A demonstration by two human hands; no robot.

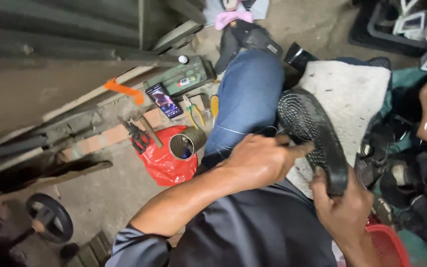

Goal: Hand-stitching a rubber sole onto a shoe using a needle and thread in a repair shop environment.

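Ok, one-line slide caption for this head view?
Left hand and right hand grip a black textured rubber shoe sole over a grey cloth pad on the lap.

A person's left hand [260, 160] reaches across the lap, forearm bare, fingers pinched together and pointing right, while the right hand [344, 207] nearer the body curls upward in a firm grip

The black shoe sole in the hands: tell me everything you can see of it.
The black shoe sole looks like rubber, its fine dotted tread facing up. It lies tilted across a whitish cloth on the lap. The right hand grips its near end; the left hand presses fingers on its edge, where thin thread runs.
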